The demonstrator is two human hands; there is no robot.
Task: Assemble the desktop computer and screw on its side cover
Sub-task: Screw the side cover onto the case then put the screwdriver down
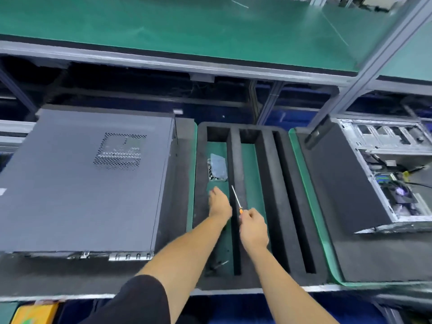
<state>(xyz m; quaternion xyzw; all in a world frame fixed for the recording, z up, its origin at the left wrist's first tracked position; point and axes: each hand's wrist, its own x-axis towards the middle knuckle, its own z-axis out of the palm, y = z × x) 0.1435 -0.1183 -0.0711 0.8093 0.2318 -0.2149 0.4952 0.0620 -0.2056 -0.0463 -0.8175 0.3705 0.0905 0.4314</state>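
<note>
A grey desktop computer case (77, 183) lies on its side at the left, its vented side cover on top. My right hand (253, 228) grips a screwdriver (236, 199) by its orange handle, the shaft pointing away over the black foam tray (268, 202). My left hand (218, 203) reaches with extended fingers into the tray's left slot, just short of a clear plastic bag of screws (217, 167). A second computer (395, 174) stands open at the right, its fan and cables showing.
A black side panel (343, 181) leans against the open computer. Another small tool (219, 265) lies in the tray's left slot near its front end. A green shelf (187, 26) runs above the belt. A yellow object (35, 313) sits at bottom left.
</note>
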